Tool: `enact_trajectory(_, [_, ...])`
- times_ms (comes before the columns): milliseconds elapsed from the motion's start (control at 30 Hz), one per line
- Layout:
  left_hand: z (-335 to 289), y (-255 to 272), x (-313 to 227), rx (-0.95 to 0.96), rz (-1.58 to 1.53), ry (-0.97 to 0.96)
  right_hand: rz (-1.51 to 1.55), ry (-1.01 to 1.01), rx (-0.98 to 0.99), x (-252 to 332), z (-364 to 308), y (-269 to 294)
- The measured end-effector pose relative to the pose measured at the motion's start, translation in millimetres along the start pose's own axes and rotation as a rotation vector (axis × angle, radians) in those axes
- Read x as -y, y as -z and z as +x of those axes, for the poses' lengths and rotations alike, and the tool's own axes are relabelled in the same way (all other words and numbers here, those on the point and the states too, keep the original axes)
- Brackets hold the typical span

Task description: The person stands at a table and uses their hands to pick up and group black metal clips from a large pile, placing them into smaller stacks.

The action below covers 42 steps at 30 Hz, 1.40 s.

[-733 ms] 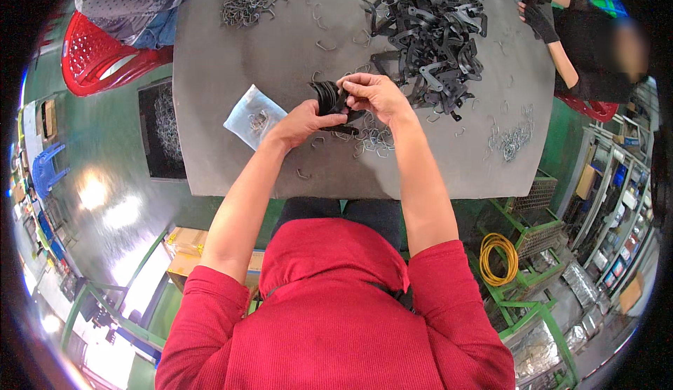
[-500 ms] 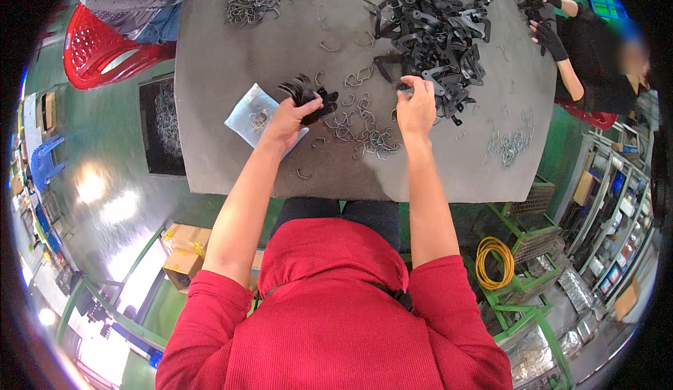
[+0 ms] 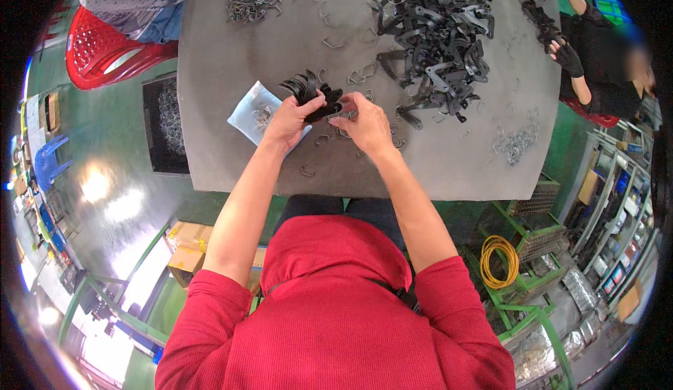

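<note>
In the head view, I look down at a bundle of black brackets point(image 3: 301, 87) held above the desk point(image 3: 231, 171), left of its middle. The brackets are slim, dark and slightly glossy, stacked side by side so that their curved upper ends fan out; the other ends bunch together toward the right.

My left hand point(image 3: 288, 120) is closed firmly around the bundle, thumb laid across it. My right hand point(image 3: 369, 126) is partly curled at the bundle's right end, thumb and fingers a little apart; I cannot tell whether they pinch anything.

Under my left wrist lies a pale blue bag point(image 3: 243, 117), partly covered by it, with small wire hooks point(image 3: 263, 114) on it. Loose metal hooks point(image 3: 362, 74) are strewn near my right hand, which hides some of them. Beyond, to the right, a large heap of black brackets point(image 3: 438, 39) spreads across the desk. A tangled pile of hooks point(image 3: 251, 4) sits at the far left, and a co-worker's gloved hand point(image 3: 568, 59) is at the right edge.
</note>
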<state>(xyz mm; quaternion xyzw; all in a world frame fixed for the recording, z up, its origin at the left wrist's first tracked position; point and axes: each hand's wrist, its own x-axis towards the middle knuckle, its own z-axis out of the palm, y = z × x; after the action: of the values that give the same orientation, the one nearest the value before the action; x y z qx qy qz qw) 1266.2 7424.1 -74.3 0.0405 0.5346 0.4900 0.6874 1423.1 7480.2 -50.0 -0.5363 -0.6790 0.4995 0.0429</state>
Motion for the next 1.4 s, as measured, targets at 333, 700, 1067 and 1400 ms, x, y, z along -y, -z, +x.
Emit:
enact_trajectory(333, [-5, -2, -1, 0.008, -0.036, 0.038, -0.085, 0.161, -0.136, -13, -5, -9])
enact_trajectory(700, [1, 3, 9, -0.033, -0.009, -0.071, 0.036, 0.179, -0.23, -16, -6, -5])
enact_trajectory(1067, [-1, -7, 8, -0.035, -0.11, -0.048, -0.465, -0.063, -0.452, -32, 6, 33])
enact_trajectory(1400, [-5, 7, 3, 0.068, -0.195, 0.018, -0.254, 0.089, -0.507, -75, 43, 63])
